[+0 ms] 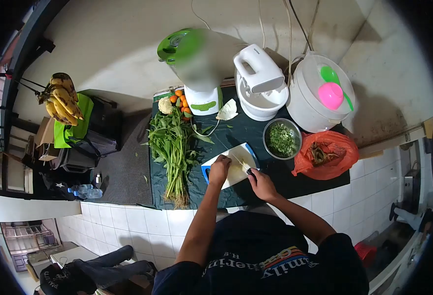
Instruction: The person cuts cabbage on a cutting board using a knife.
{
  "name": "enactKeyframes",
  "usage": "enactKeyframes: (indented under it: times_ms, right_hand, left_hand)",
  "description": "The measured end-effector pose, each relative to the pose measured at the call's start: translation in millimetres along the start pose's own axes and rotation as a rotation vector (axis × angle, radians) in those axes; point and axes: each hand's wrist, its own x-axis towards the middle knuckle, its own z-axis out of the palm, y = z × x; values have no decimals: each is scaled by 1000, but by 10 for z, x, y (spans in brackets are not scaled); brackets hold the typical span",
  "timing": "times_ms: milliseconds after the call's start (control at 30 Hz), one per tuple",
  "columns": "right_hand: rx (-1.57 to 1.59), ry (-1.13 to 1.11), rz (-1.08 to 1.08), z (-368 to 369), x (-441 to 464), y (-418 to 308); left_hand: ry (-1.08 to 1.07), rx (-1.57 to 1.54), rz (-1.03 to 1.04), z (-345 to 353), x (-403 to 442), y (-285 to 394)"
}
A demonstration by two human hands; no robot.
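A white cutting board with blue edges (227, 183) lies on the dark green cloth in front of me. My right hand (262, 186) is closed around the black handle of a knife (249, 171), whose blade points away to the upper left over the board. Small pale vegetable pieces (246, 165) lie by the blade. My left hand (219, 170) is over the board's left side, fingers bent together; anything in them is hidden. Left of the board rests a big bunch of leafy greens with roots (175, 157). A metal bowl (266, 146) of chopped greens (281, 139) stands to the right.
Behind are a green-and-white blender (204, 101), a white mixer (263, 73) over its bowl, and a white bin (307, 93) with a pink cup (330, 96). An orange plastic bag (344, 145) sits at right. Carrots (173, 99), cauliflower (165, 105) and hanging bananas (61, 101) are left.
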Motion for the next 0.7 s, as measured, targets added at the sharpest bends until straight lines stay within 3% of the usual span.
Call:
enactKeyframes:
  times_ms: [67,133,267,333,700]
  right_hand:
    - [-6,-3,-1,14,-17,3]
    - [-11,-5,3,1,-34,-6]
    - [24,-15,30,77,-79,85]
    - [33,-10,32,111,-93,107]
    - [87,-16,4,77,-62,24]
  left_hand:
    - [12,-15,-15,26,-47,2]
    - [85,45,131,56,-110,-11]
    - [137,96,194,44,-175,48]
    - [120,18,33,40,-163,83]
    - [179,-76,-134,65,-44,117]
